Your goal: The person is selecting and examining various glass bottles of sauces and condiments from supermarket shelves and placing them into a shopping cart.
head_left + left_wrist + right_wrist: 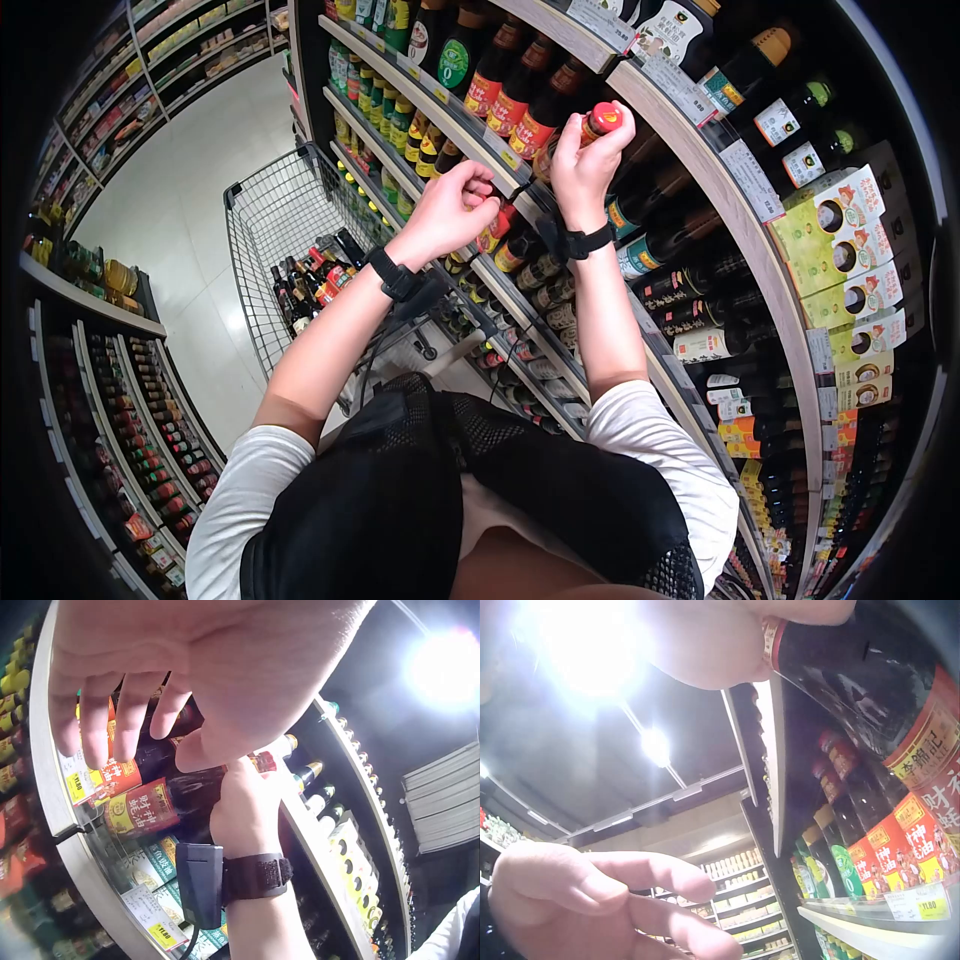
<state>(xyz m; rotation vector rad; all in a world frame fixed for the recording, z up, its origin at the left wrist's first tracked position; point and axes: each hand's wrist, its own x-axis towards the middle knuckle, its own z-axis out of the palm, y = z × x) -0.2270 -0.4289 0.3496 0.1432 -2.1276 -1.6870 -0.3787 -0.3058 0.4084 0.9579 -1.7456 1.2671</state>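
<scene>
My right hand (583, 160) grips the neck of a dark sauce bottle (603, 118) with a red cap, held up at the front of an upper shelf (690, 150). In the right wrist view the bottle (855, 682) shows a red and yellow label, with my fingers round its top. My left hand (455, 205) hovers beside it at the shelf edge, fingers loosely curled and holding nothing. The left wrist view shows that hand (187, 667) from below, with the right wrist's black band (255, 876) beyond it.
Rows of similar dark bottles (520, 85) fill the shelves, with price tags (919, 906) along the edges. A wire shopping cart (265, 215) with several bottles stands in the aisle to my left. More stocked shelving (120, 420) lines the other side.
</scene>
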